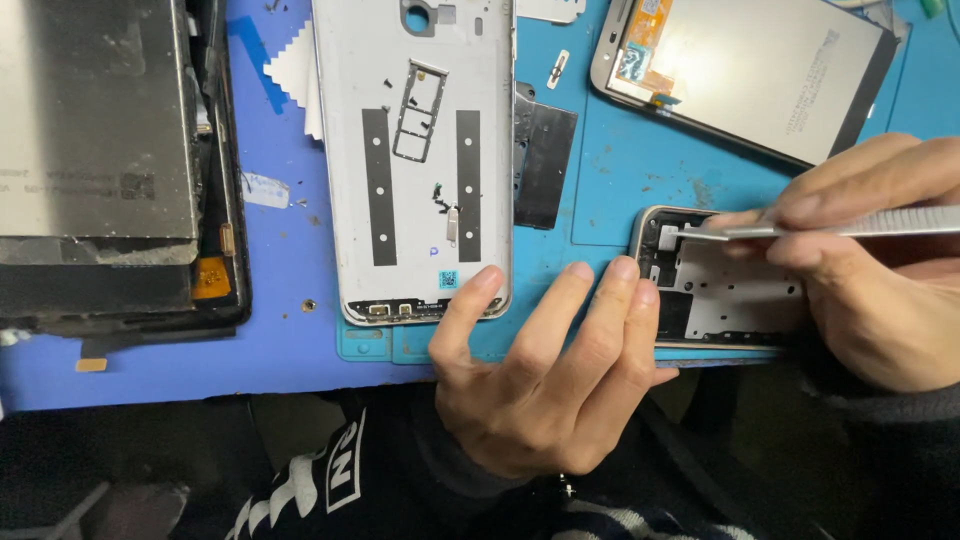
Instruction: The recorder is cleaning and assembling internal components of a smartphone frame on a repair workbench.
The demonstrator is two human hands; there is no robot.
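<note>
Head view:
Landmark: the small phone frame, lying on the blue mat, long side left to right.
Your right hand: fingers pinch the metal tweezers. Tips touch the frame's left end.
Your left hand: fingers spread flat, just left of the frame, touching its edge.
Nearer hand: both touch the frame.

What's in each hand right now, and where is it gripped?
The right hand pinches metal tweezers along the shaft, tips on the phone frame. The left hand holds nothing; its fingers press the frame's left edge.
</note>
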